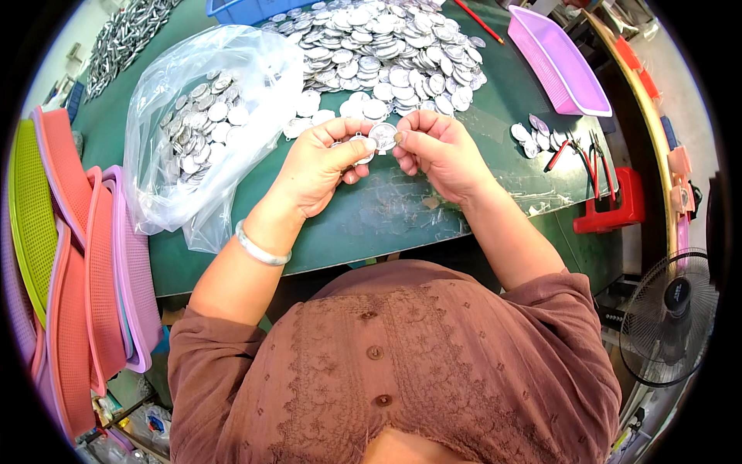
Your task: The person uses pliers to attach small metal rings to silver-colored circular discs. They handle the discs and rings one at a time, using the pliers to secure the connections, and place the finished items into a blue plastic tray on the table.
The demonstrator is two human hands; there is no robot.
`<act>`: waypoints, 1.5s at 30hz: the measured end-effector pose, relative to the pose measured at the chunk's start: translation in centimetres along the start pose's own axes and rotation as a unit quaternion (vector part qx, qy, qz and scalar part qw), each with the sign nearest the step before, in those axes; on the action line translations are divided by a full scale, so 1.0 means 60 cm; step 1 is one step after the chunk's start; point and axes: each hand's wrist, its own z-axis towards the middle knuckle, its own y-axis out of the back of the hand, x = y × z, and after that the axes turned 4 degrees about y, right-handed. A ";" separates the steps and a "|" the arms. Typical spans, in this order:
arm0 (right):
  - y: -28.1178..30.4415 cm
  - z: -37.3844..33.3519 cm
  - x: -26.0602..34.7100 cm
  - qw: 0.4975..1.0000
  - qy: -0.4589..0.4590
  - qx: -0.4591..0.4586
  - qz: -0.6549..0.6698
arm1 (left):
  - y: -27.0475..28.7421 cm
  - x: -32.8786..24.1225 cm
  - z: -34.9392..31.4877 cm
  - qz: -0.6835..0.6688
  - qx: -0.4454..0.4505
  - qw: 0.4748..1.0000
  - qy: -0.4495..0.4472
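Both my hands meet over the near middle of the green table. Between them a round silver medallion (382,136) shows its embossed face. My right hand (442,153) pinches it by its right edge, thumb against fingers. My left hand (325,161) is closed on more silver medallions (362,147), which show partly at its fingertips; the fingers hide the rest. Just beyond my hands lies a large heap of the same medallions (386,50). To the left, a clear plastic bag (259,73) holds a smaller pile of medallions (205,124).
Pliers (593,166) and a few medallions (533,138) lie at the table's (340,236) right. A purple basket (568,69) and red pen (481,22) are beyond. Stacked coloured baskets (85,255) stand left, a red stool (618,205) and fan (668,317) right. Small metal parts (127,42) lie far left.
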 end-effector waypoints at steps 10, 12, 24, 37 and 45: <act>-0.001 -0.002 -0.003 0.999 0.021 0.025 0.023 | 0.001 0.006 0.001 0.011 -0.025 0.999 -0.022; -0.003 -0.003 -0.003 0.998 0.045 0.034 0.004 | 0.004 0.008 0.002 0.015 -0.032 0.999 -0.036; -0.008 -0.008 -0.012 0.978 0.173 0.026 -0.115 | -0.001 0.013 0.004 0.042 -0.051 0.994 -0.082; 0.003 -0.011 -0.002 0.984 0.175 -0.010 -0.044 | -0.016 0.006 -0.004 0.136 -0.025 0.974 -0.180; 0.000 -0.010 -0.001 0.990 0.137 0.002 -0.024 | -0.010 0.009 -0.001 0.075 -0.016 0.991 -0.107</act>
